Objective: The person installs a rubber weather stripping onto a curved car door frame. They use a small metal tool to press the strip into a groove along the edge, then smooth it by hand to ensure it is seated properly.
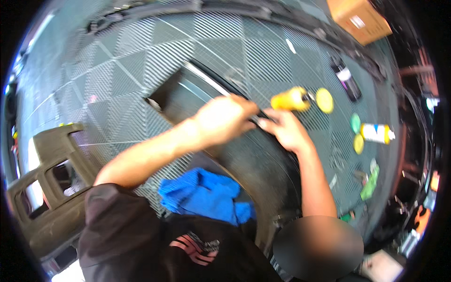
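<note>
A long dark panel with a curved edge (pixel 249 157) lies slantwise before me, seemingly a car body part. Along its far right side runs a narrow black trim strip (pixel 213 75). My left hand (pixel 225 117) is closed on this strip about midway, knuckles up. Close beside it, my right hand (pixel 286 129) pinches the same strip, thumb and fingers together. The fingertips of both hands nearly meet, and what lies directly under them is hidden. A crumpled blue cloth (pixel 202 195) rests between the panel and my body.
Right of the panel lie a yellow bottle (pixel 289 99), a round yellow pad (pixel 324 100), a black bottle (pixel 345 77), a white-and-yellow bottle (pixel 375 133) and a green cloth (pixel 370 182). A brown panel with openings (pixel 56 164) stands left. A cardboard box (pixel 359 21) sits at far right.
</note>
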Motion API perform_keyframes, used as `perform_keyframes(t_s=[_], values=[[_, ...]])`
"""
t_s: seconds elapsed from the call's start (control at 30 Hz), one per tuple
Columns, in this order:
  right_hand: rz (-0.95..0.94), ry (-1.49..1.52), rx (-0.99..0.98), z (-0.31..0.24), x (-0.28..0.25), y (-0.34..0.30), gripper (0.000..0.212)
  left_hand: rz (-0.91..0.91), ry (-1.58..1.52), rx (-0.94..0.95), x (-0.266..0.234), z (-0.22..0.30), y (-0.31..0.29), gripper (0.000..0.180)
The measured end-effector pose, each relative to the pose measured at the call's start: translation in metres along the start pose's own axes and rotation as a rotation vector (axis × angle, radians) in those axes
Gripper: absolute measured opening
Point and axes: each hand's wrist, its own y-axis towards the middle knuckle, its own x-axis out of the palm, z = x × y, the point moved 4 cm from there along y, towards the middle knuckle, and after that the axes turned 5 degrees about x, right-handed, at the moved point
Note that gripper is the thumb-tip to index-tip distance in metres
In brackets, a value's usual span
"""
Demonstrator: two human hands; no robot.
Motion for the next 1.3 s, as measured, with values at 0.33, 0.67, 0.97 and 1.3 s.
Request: perform_keyframes(t_s=[0.33, 0.67, 0.97, 1.3], values=[[0.049, 0.217, 0.015, 0.002, -0.006, -0.003, 0.035, 0.150, 0.252, -0.035, -0.042, -0.020, -0.008, 0.015], [0.044, 0.242, -0.036, -0.003, -0.002, -0.003, 0.033, -0.094, 0.058, -0.048, -0.052, -0.059, -0.005, 0.023], [0.196, 0.003, 0.073, 0.033, -0.047, -0.053, 0.038, -0.018, -0.018, 0.050, -0.021, -0.028, 0.033, 0.013], [0.062, 0.224, 0.134, 0.053, -0.052, -0.099, 0.033, -0.034, -0.101, 0.142, 0.019, 0.013, 0.068, 0.015]])
